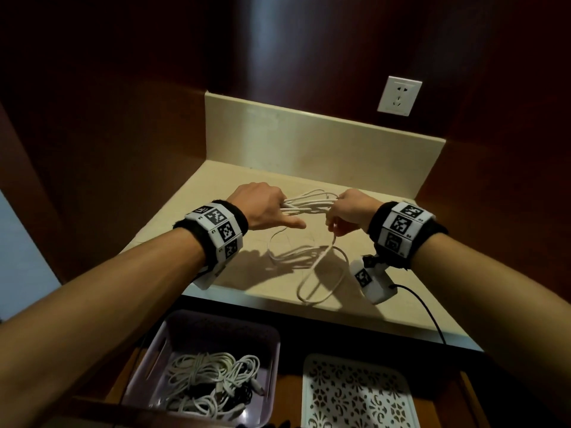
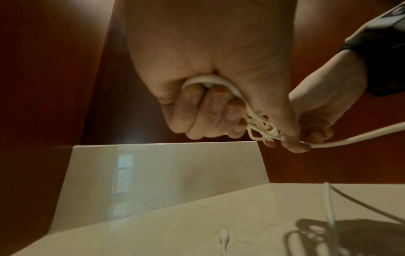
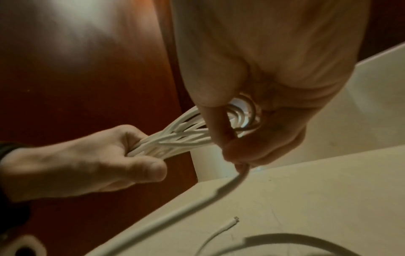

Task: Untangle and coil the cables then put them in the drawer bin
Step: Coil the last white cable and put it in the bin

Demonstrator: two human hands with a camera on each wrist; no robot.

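White cable (image 1: 309, 202). Cream table (image 1: 216, 193), faintly veined. Reddish-brown wood wall panels (image 1: 123, 88). White wall socket (image 1: 399, 95). Wristbands (image 1: 216, 233) black, with black-and-white square-code markers. Pale lilac bin (image 1: 145, 356) holds white cables (some black among them). White tray (image 1: 355, 393), cut-out floral pattern. Thin black cord (image 1: 429, 313).

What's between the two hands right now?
A bundle of white cable loops stretches from the left hand to the right hand, each gripping one end; clearest in the right wrist view.
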